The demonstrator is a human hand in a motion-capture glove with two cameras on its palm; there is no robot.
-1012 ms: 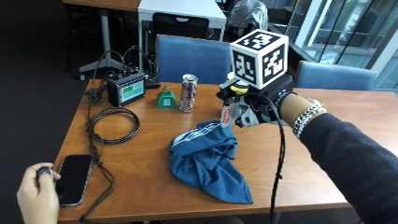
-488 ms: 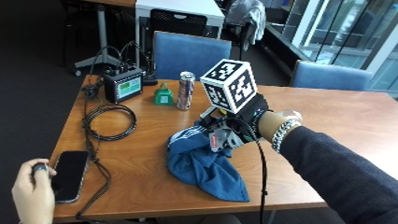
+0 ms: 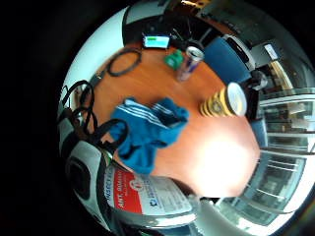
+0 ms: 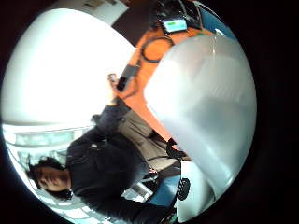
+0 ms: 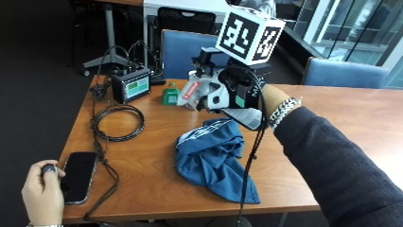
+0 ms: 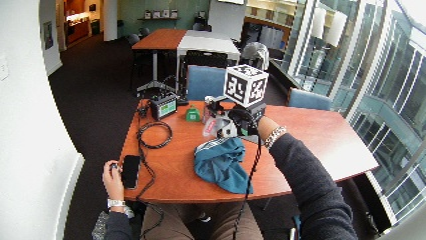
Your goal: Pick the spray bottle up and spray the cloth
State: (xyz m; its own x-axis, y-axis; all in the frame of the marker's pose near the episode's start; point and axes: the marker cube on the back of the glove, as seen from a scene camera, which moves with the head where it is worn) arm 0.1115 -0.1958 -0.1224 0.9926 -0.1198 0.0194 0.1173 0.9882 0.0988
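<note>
1. Gloved right hand [image 5: 236, 92] is curled round the spray bottle [image 5: 194, 93], held up over the table [image 5: 157, 156], just beyond the cloth.
2. Blue cloth [image 5: 214, 158] lies crumpled mid-table, nearer than the bottle.
3. Coiled cable [image 5: 118, 123] left; green-screen box [image 5: 131, 85] at far left.

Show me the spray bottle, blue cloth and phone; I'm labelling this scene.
spray bottle [image 5: 192, 93], outside view, its red label.
blue cloth [image 5: 211, 158], outside view, middle folds.
phone [image 5: 78, 176], outside view, dark screen.

we see the white plastic spray bottle with a red label [image 5: 193, 92] held tilted above the table, and the crumpled blue cloth with white stripes [image 5: 214, 158] lying below it.
</note>
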